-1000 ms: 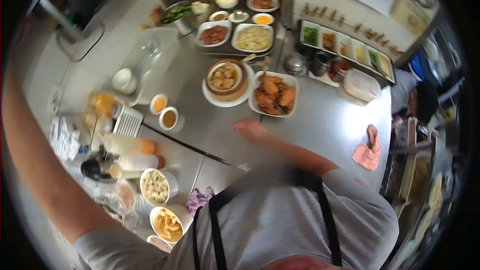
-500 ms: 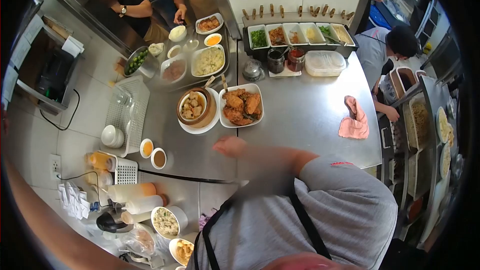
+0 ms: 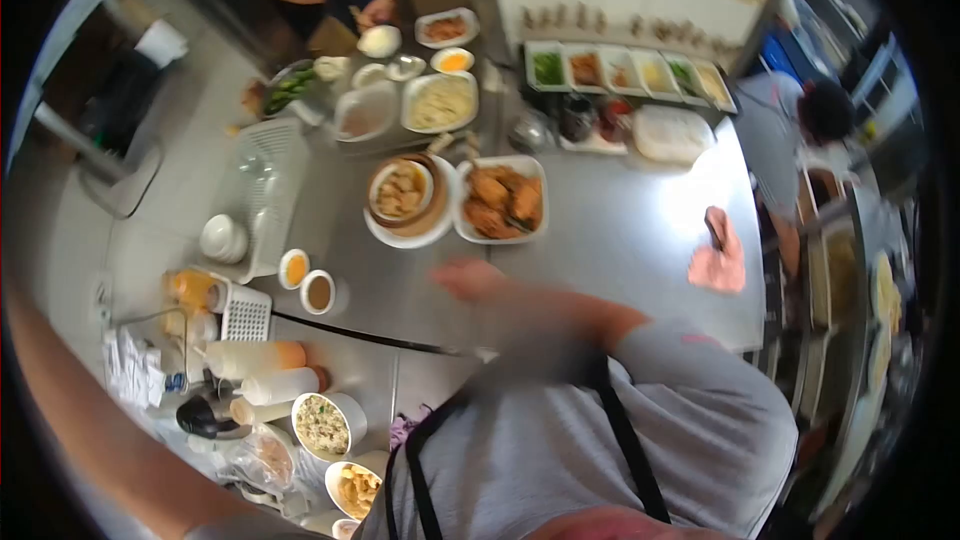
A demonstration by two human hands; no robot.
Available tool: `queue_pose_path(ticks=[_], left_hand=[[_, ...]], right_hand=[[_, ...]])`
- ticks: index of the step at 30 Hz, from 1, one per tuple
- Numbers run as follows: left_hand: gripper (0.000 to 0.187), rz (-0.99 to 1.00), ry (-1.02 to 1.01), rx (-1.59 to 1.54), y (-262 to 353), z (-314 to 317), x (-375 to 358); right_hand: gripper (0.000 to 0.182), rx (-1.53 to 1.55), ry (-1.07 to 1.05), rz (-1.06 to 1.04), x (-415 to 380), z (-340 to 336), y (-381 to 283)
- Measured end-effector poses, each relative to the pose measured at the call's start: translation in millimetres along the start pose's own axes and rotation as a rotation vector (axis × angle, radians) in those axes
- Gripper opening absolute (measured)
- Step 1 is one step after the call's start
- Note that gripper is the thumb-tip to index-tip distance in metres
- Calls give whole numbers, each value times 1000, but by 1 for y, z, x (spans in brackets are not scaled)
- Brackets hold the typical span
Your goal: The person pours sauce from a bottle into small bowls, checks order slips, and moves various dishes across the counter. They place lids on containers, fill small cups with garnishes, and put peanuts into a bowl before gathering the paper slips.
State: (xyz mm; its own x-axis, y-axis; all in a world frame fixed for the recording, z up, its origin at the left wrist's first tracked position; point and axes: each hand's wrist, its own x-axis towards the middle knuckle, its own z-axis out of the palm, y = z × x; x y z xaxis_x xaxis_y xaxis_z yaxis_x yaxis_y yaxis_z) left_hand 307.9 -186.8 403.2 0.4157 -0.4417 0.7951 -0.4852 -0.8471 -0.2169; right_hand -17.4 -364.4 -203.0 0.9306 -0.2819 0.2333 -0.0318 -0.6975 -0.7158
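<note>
In the head view, my right hand is over the steel counter, in front of a white square dish of fried chicken. It is blurred, and its fingers cannot be made out. Beside that dish, a bamboo steamer stands on a white plate, with a bowl of dumpling-like pieces in it. To the hand's left are a cup of brown sauce and a cup with orange contents. My left forearm runs along the left edge; its hand is outside the picture.
White bins of toppings line the back. A pink cloth lies at right. Squeeze bottles and a bowl of rice stand at lower left. One co-worker bends at right; another person's hand is at the back.
The view has turned, shifting the back of the counter rightward in the picture, and is blurrier. My right hand remains in front of the chicken dish. The dishes keep their places on the counter.
</note>
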Motion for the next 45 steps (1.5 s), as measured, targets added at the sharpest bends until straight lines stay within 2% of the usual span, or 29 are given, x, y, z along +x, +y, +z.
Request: queue_pose_path(ticks=[1, 3, 4, 5, 7, 9, 11, 15, 18, 21, 29, 33, 34, 37, 40, 43, 45], left_hand=[[28, -46, 21, -161, -7, 3, -2], [29, -148, 10, -430, -17, 15, -7], [29, -188, 12, -535, -12, 20, -10], [29, -215, 13, -594, -10, 23, -14], [29, -263, 18, -637, 13, 24, -31], [29, -203, 71, -685, 21, 37, -34], [27, -191, 24, -657, 27, 40, -39], [25, -288, -66, -648, 42, 26, -52], [24, -326, -123, -590, 48, 19, -57], [25, -354, -142, -636, 46, 23, -58], [25, -360, -207, -560, 34, 18, -60], [21, -305, -137, -543, 23, 16, -57], [29, -295, -170, -526, 17, 14, -51], [39, -215, 84, -367, 10, 14, -46], [43, -153, 163, -301, 14, 7, -44], [37, -109, 225, -205, 4, 22, -35], [35, -151, 181, -315, 13, 18, -43]], right_hand=[[14, 18, -2, -32, 4, -4, 1], [13, 156, -21, 30, 7, 3, 8], [13, 60, -13, -24, 7, -3, 4], [13, -29, 2, -74, 4, -6, 0], [13, -94, -58, -16, 9, 13, 17], [14, -39, 30, -99, 6, 23, 28], [14, -47, 1, -99, 8, 16, 23], [14, -95, -56, -53, 4, -2, 3], [13, -90, -32, -65, 3, 1, 6], [14, -180, -187, 66, 5, -14, -8], [14, -43, -29, 0, 5, -5, -2], [13, -51, -18, 13, 5, -9, -7], [12, -41, -17, 8, 5, -9, -7], [11, -23, -7, -22, 5, -7, -2], [11, -22, 14, -63, 4, 1, 8], [11, -13, 21, -86, 6, 1, 6], [11, 2, 11, -71, 5, 0, 5]])
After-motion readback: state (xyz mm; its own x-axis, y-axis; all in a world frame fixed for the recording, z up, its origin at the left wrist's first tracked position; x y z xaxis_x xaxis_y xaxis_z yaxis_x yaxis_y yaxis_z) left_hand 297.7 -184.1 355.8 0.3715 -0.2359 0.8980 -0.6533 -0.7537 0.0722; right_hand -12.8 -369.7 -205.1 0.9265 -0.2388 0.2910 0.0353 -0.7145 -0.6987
